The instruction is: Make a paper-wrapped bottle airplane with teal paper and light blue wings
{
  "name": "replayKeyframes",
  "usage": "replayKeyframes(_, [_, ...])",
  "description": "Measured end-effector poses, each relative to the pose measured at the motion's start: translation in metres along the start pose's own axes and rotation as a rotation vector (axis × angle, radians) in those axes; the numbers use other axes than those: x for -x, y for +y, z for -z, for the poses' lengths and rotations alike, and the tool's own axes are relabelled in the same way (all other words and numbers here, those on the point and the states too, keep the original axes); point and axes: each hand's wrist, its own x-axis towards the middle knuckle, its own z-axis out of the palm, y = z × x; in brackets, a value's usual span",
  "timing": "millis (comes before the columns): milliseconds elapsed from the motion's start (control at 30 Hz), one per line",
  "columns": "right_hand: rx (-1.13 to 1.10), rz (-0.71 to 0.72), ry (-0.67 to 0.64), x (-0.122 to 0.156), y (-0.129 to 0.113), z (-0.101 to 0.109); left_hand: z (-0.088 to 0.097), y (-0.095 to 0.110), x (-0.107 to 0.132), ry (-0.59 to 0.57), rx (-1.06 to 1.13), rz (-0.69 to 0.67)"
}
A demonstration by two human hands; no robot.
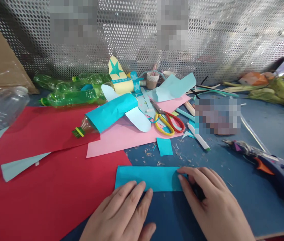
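A blue strip of paper (152,177), seemingly folded, lies near the table's front edge, partly over red paper. My left hand (124,211) rests on its lower left part, fingers stretched out and pressing down. At the strip's right end, my right hand (209,197) pinches the corner between thumb and forefinger; its other fingers curl out of sight. Beyond the strip lies a small blue paper scrap (164,146). Farther back is a plastic bottle (88,124) wrapped in blue paper (114,110), with pale blue paper wings.
Scissors (168,122) with yellow and red handles lie beside a white marker (198,136). A glue gun (267,167) is at the right. Red sheets (31,197) cover the left. Green bottles (74,95) and a yellow paper-covered model (122,85) stand before a perforated metal panel (127,30).
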Motion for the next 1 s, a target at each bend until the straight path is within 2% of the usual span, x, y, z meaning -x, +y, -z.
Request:
replayKeyframes(300, [0.010,0.032,0.017,0.000,-0.001,0.002,-0.001,0.002,0.001,-0.027,0.006,0.013])
replayKeyframes(500, [0.003,0.001,0.032,0.000,-0.002,0.000,-0.001,0.002,-0.002,-0.017,0.033,0.032])
replayKeyframes(633, [0.044,0.008,0.113,0.002,-0.003,0.004,0.000,0.002,-0.003,-0.015,0.041,0.038])
replayKeyframes(733, [0.030,0.197,0.166,0.005,-0.004,0.010,-0.001,0.002,-0.003,-0.016,0.038,0.045])
replayKeyframes(800, [0.000,0.402,0.107,0.005,-0.005,0.013,-0.002,0.002,-0.003,-0.017,0.037,0.048])
replayKeyframes(867, [-0.019,0.540,0.040,0.003,-0.006,0.012,-0.002,0.002,-0.002,-0.014,0.041,0.055])
replayKeyframes(1000, [-0.004,0.563,-0.010,0.000,-0.008,0.007,-0.001,0.003,-0.002,-0.008,0.048,0.057])
